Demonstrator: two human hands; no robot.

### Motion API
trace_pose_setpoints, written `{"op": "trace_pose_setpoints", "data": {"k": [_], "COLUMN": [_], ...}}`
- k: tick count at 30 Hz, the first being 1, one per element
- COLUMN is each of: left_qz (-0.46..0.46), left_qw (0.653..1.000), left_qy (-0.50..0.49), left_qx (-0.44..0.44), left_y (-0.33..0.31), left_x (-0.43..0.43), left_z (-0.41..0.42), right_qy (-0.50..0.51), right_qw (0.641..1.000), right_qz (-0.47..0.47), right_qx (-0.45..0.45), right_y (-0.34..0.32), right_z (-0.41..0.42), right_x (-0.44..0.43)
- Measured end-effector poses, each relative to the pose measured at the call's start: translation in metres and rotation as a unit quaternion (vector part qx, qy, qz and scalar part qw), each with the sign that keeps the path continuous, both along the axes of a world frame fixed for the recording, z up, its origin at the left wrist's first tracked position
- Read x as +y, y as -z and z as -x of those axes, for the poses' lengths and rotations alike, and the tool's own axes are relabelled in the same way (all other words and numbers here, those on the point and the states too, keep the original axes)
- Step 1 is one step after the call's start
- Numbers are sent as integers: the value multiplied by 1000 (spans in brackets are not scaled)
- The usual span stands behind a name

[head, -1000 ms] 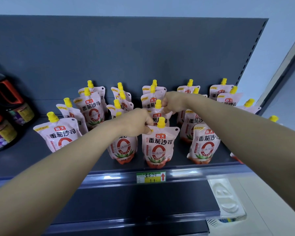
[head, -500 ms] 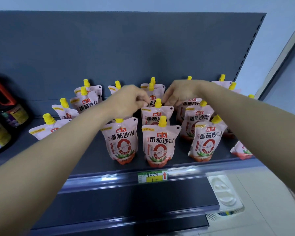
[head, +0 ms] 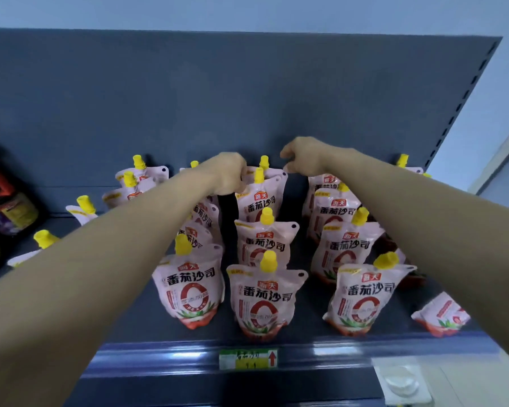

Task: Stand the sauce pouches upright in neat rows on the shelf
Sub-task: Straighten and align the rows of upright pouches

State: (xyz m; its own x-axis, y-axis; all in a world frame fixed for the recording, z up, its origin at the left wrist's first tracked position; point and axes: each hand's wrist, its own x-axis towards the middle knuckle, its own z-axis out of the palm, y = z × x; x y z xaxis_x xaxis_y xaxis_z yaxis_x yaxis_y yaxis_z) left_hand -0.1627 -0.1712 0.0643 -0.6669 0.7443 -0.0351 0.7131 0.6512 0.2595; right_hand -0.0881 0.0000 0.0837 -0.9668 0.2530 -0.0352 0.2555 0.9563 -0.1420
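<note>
Pink sauce pouches with yellow caps stand in columns on the dark shelf (head: 306, 345). My left hand (head: 229, 174) grips the top left corner of a rear pouch (head: 259, 201) in the middle column. My right hand (head: 303, 160) has its fingers curled at that pouch's top right corner, pinching it. In front of it stand a second middle pouch (head: 265, 245) and the front middle pouch (head: 265, 301). The front left pouch (head: 191, 289) and the front right pouch (head: 362, 298) stand upright. One pouch (head: 441, 314) lies tipped over at the far right. My arms hide parts of the left and right columns.
Several pouches (head: 83, 207) lean unevenly at the far left. Dark bottles (head: 6, 212) stand at the shelf's left end. A price tag (head: 247, 359) sits on the shelf's front rail. The dark back panel (head: 247, 98) rises just behind the last row.
Both hands have moved from the front pouches toward the back of the middle column. They now hold a rear pouch by its top corners.
</note>
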Motion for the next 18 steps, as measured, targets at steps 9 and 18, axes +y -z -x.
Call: {"op": "trace_pose_setpoints", "data": {"k": [9, 18], "left_qz": [60, 83], "left_qw": [997, 993], "left_qy": [-5, 32], "left_qx": [-48, -77], "left_y": [23, 23], "left_x": [29, 27], "left_z": [15, 21], "right_qy": [-48, -54], "right_qw": [997, 995], "right_qz": [-10, 56], "right_qx": [-58, -59], "right_y": [19, 18], "right_z": [38, 52], "right_x": [15, 21]}}
